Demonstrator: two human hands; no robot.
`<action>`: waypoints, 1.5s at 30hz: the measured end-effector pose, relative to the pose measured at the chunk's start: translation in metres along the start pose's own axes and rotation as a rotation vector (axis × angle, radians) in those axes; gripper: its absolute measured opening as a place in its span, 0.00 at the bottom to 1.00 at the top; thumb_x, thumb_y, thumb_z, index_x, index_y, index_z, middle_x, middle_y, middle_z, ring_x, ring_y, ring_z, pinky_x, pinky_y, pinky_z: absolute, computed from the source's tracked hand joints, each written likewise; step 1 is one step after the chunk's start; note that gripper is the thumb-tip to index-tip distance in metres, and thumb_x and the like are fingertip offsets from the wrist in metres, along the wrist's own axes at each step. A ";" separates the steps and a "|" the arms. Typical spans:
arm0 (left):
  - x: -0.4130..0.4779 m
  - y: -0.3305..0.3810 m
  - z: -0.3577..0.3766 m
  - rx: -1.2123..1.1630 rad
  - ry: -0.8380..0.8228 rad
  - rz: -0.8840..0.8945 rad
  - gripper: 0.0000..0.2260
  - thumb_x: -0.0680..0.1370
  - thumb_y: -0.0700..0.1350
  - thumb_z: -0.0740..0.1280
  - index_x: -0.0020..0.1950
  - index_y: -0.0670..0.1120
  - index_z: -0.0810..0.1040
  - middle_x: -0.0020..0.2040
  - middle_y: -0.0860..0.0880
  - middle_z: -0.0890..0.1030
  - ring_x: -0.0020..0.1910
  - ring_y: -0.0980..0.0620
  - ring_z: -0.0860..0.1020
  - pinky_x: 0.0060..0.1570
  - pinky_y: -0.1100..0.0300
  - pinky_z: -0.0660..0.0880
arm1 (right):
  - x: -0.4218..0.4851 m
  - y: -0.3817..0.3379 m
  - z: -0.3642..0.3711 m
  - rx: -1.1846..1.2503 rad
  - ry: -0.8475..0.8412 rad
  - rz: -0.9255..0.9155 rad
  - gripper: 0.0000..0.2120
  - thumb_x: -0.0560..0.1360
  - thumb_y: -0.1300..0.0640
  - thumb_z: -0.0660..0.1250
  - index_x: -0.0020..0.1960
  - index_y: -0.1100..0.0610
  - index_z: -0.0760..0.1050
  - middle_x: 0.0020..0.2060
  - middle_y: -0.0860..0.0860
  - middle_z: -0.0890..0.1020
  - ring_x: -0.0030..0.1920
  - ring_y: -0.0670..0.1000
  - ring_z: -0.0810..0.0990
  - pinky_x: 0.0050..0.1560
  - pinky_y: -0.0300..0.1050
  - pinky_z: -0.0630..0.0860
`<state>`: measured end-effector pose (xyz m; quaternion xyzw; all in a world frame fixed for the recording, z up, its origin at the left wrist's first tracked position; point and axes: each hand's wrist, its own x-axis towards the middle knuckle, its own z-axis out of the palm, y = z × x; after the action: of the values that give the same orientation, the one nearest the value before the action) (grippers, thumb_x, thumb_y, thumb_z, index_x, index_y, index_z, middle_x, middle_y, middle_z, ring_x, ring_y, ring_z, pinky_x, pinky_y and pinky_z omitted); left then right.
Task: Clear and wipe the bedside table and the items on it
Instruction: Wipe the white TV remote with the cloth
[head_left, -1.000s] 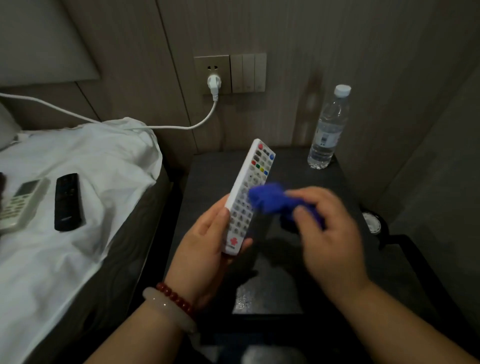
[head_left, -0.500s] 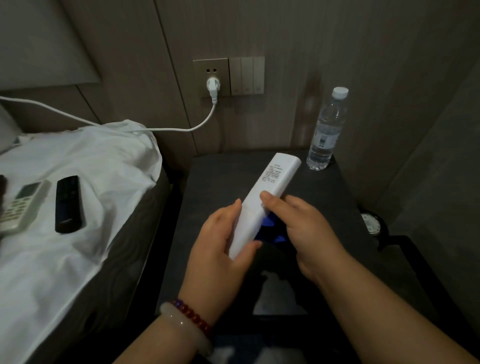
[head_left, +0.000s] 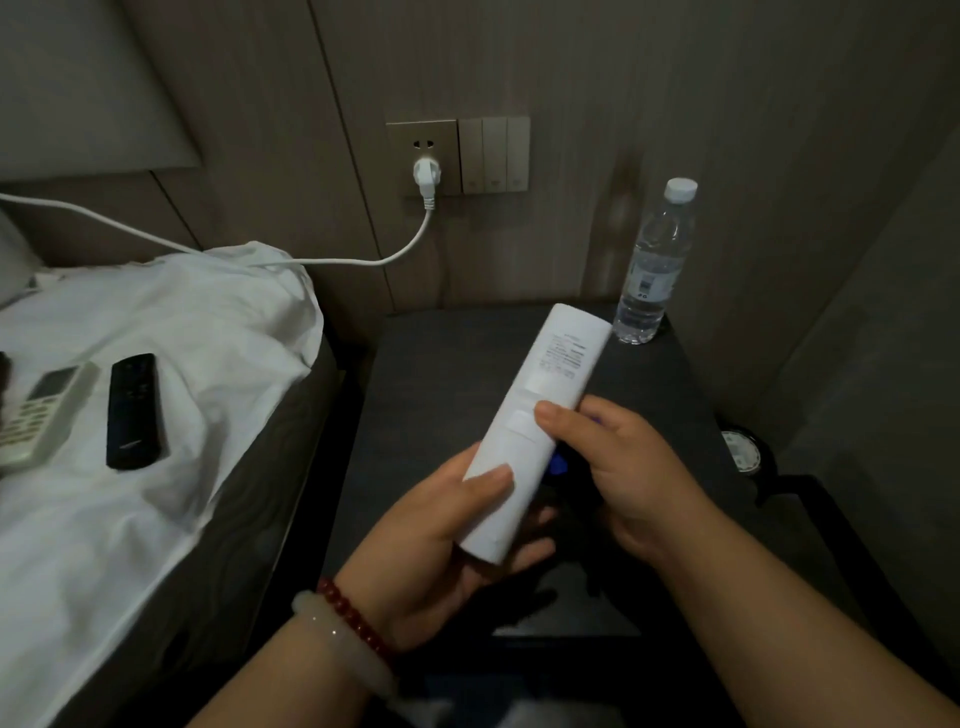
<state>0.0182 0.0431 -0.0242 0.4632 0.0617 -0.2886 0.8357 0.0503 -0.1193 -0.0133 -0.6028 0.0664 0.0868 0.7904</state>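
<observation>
While the left hand (head_left: 436, 525) kept its grip around the lower end of the long white remote (head_left: 535, 421), held back side up above the dark matte worktop (head_left: 441, 374), the right hand (head_left: 618, 467) pressed its thumb on the smooth plastic and hid a blue cloth (head_left: 558, 464) under its closed grip. A clear ribbed water bottle (head_left: 652, 270) stood at the far right corner, and a black remote (head_left: 132, 410) and a pale remote (head_left: 44, 410) lay on the wrinkled white sheet (head_left: 208, 332) of the bed.
</observation>
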 end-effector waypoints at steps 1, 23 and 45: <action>0.000 -0.001 0.002 -0.001 -0.028 0.013 0.22 0.72 0.44 0.71 0.66 0.52 0.77 0.63 0.42 0.79 0.60 0.40 0.79 0.53 0.47 0.80 | 0.000 -0.001 0.000 -0.040 0.000 -0.030 0.13 0.66 0.52 0.71 0.45 0.59 0.82 0.41 0.57 0.86 0.42 0.54 0.82 0.47 0.50 0.78; 0.015 -0.024 0.016 0.187 0.133 0.208 0.20 0.79 0.56 0.54 0.64 0.51 0.77 0.53 0.45 0.85 0.45 0.45 0.83 0.32 0.59 0.78 | 0.023 -0.002 -0.037 -1.175 0.401 -0.900 0.16 0.76 0.64 0.65 0.62 0.58 0.79 0.62 0.54 0.79 0.60 0.55 0.72 0.65 0.48 0.69; 0.022 -0.014 -0.008 0.288 0.174 0.283 0.27 0.74 0.65 0.56 0.61 0.48 0.79 0.57 0.42 0.82 0.49 0.48 0.81 0.44 0.55 0.79 | 0.017 0.034 -0.007 -1.184 0.091 -1.156 0.13 0.74 0.65 0.67 0.57 0.61 0.82 0.58 0.57 0.82 0.56 0.54 0.75 0.63 0.45 0.67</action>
<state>0.0303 0.0346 -0.0467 0.6049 0.0263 -0.1333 0.7846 0.0592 -0.1161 -0.0501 -0.8612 -0.2787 -0.3373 0.2587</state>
